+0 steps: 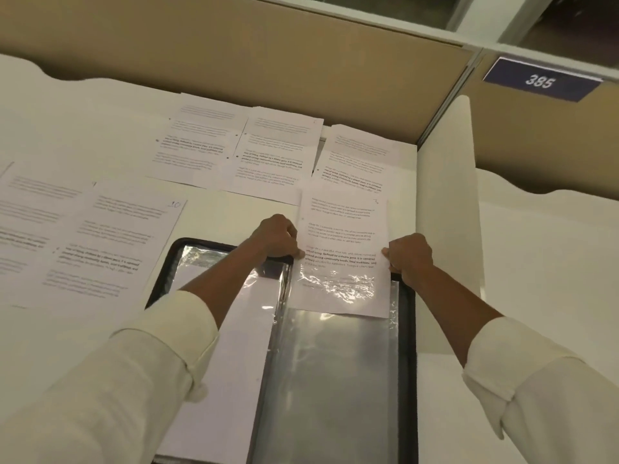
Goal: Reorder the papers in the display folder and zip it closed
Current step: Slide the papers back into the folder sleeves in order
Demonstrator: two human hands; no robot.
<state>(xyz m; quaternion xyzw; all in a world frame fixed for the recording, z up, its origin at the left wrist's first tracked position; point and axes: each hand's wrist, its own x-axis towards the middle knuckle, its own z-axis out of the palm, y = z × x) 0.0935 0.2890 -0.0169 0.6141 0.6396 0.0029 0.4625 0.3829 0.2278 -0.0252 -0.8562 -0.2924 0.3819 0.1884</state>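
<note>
A black zip display folder lies open on the white desk, its clear plastic sleeves shining. A printed sheet marked "3" sits partway inside the top of the right-hand sleeve, its upper half sticking out beyond the folder. My left hand pinches the sheet's left edge. My right hand pinches its right edge. The left-hand sleeve holds a white page, partly covered by my left forearm.
Several printed sheets lie spread over the desk: a row at the back and overlapping ones at the left, one marked "10". A white divider panel stands right of the folder. A tan partition with a "385" sign rises behind.
</note>
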